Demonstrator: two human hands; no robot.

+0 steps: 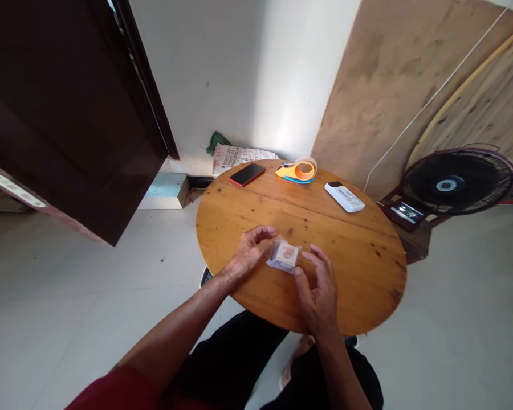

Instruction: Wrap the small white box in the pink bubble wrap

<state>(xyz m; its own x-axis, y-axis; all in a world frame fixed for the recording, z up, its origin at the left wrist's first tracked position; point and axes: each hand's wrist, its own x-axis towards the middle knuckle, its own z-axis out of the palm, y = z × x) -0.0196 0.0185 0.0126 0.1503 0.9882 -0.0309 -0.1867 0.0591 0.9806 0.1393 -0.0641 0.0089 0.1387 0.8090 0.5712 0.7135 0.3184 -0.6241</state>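
A small square packet (287,254) in clear plastic wrap, with a reddish print on its pale top, lies on the round wooden table (239,210). On its left side is my left hand (253,249), fingers curved and thumb apart from them, close to the edge of the wrap; whether it touches the plastic is hard to tell. My right hand (320,287) is at the packet's right side, its fingers spread and the thumb tip by the near right corner. Neither hand is closed around the packet.
Toward the table's far edge lie a red-edged phone (247,175), an orange and blue tape dispenser (298,170) and a white device with a dark end (344,197). A black fan (457,182) stands to the right. A printed sack (239,155) rests behind the table, and a dark door (68,102) is at left.
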